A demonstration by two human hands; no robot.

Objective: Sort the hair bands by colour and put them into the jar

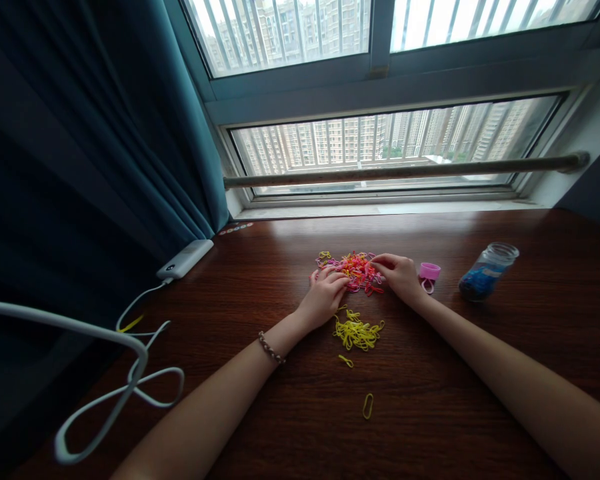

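A mixed pile of small pink, red and orange rubber bands (361,272), with a few yellow ones at its far left, lies on the brown table. My left hand (326,293) rests on the pile's near left side, fingers spread. At the right edge of the pile, the thumb and forefinger of my right hand (397,275) are pinched together; what is between them is too small to make out. Closer to me is a heap of yellow rubber bands (359,332). One small yellow band (347,361) and one oval yellow band (368,406) lie apart from it.
Right of my right hand are a pink lid (430,271) and a tilted glass jar (487,272) with dark blue contents. A white power bank (185,259) with a white cable (140,360) is at the left, by the blue curtain (180,133). A barred window stands behind the table.
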